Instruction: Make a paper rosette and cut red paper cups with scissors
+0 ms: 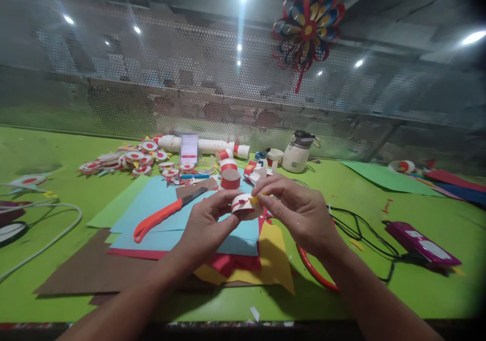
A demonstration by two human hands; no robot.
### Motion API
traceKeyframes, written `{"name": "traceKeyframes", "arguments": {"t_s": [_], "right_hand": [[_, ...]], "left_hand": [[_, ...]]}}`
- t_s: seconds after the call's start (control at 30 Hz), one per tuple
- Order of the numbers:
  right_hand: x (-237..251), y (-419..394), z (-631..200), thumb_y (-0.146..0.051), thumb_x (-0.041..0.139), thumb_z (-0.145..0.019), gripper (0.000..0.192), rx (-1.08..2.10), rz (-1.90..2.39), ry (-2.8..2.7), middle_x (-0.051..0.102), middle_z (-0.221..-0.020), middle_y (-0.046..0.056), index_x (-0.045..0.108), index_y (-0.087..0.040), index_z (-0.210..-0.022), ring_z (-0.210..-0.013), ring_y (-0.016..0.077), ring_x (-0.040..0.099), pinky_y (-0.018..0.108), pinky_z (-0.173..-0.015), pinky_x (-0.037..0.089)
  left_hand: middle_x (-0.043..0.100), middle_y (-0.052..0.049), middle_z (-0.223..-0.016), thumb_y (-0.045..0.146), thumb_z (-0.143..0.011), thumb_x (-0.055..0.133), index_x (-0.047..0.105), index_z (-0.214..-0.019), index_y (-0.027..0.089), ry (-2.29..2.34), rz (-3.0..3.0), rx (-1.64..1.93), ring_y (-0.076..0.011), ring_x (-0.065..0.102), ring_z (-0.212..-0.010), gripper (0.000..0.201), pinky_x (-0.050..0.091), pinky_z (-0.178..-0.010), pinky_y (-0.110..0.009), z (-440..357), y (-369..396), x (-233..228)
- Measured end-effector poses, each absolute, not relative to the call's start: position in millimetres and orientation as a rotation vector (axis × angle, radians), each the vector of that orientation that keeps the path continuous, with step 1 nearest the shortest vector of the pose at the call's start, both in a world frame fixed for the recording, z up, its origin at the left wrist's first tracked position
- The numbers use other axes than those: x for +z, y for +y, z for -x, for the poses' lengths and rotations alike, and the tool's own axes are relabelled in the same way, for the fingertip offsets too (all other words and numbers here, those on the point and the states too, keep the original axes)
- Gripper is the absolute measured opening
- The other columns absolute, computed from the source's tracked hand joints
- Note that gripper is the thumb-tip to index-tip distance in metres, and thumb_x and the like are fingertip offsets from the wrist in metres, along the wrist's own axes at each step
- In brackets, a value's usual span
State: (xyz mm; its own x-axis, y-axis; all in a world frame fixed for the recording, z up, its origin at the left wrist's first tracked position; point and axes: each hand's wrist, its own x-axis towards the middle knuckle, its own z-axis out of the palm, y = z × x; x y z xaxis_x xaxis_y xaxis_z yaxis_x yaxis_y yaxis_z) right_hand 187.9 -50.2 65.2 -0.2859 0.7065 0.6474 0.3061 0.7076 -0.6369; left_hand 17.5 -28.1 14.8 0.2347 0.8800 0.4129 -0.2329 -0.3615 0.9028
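Between my two hands a small white paper ring [246, 208] with red marks is held above the colored sheets. My left hand [212, 217] grips its left side between thumb and fingers. Pinched in my right hand [294, 207] is a small yellow paper piece [253, 200], touching the ring's right side. Blue paper sheets [231, 240] lie beneath, and an orange-handled knife [161, 219] rests on them to the left. Just behind the ring stands a red and white paper roll [230, 179].
Several finished red and white paper pieces [134, 156] are heaped at the back left. A white jug [296, 154] stands at the back. Black cables [360, 229] and a purple device [423, 245] lie at right. Yellow paper [275, 250] sticks out in front.
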Motion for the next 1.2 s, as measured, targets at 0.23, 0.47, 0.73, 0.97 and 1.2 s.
{"name": "traceKeyframes", "arguments": {"t_s": [0.23, 0.47, 0.73, 0.97, 1.2], "right_hand": [[66, -49, -191, -0.019, 0.057, -0.085, 0.009, 0.511, 0.775, -1.879, 0.065, -0.087, 0.005, 0.064, -0.019, -0.081, -0.086, 0.0179, 0.061, 0.036, -0.081, 0.048], [66, -48, -188, -0.022, 0.056, -0.085, 0.01, 0.534, 0.853, -1.821, 0.066, -0.083, 0.004, 0.065, -0.018, -0.081, -0.078, 0.0159, 0.06, 0.031, -0.072, 0.049], [56, -45, -185, -0.026, 0.06, -0.082, 0.012, 0.71, 0.911, -1.611, 0.066, -0.084, 0.003, 0.065, -0.018, -0.089, -0.076, 0.0142, 0.062, 0.029, -0.07, 0.051], [55, -56, -190, -0.028, 0.058, -0.085, 0.013, 0.695, 0.926, -1.599, 0.066, -0.086, 0.004, 0.064, -0.019, -0.092, -0.079, 0.0153, 0.062, 0.029, -0.072, 0.051], [50, -57, -190, -0.024, 0.06, -0.085, 0.01, 0.6, 0.91, -1.776, 0.065, -0.09, 0.004, 0.064, -0.02, -0.094, -0.083, 0.0156, 0.061, 0.031, -0.075, 0.05]], "left_hand": [[0.07, -0.003, -0.081, 0.012, -0.066, 0.069, 0.07, -0.086, 0.016, 0.646, -1.398, 1.328, -0.0184, 0.066, -0.078, 0.02, 0.054, -0.076, -0.032, -19, -30, 19], [0.072, -0.003, -0.082, 0.016, -0.066, 0.072, 0.069, -0.083, 0.018, 0.58, -1.277, 1.285, -0.0179, 0.067, -0.077, 0.018, 0.055, -0.075, -0.033, -21, -31, 19], [0.073, -0.004, -0.08, 0.017, -0.065, 0.074, 0.069, -0.083, 0.017, 0.622, -1.298, 1.318, -0.0172, 0.067, -0.072, 0.019, 0.053, -0.068, -0.028, -21, -31, 20], [0.073, -0.006, -0.082, 0.021, -0.066, 0.075, 0.069, -0.087, 0.017, 0.608, -1.271, 1.324, -0.0211, 0.067, -0.075, 0.022, 0.053, -0.07, -0.032, -17, -30, 17], [0.072, -0.003, -0.086, 0.018, -0.067, 0.075, 0.07, -0.086, 0.021, 0.505, -1.195, 1.323, -0.018, 0.066, -0.079, 0.02, 0.054, -0.076, -0.031, -15, -29, 13]]}}
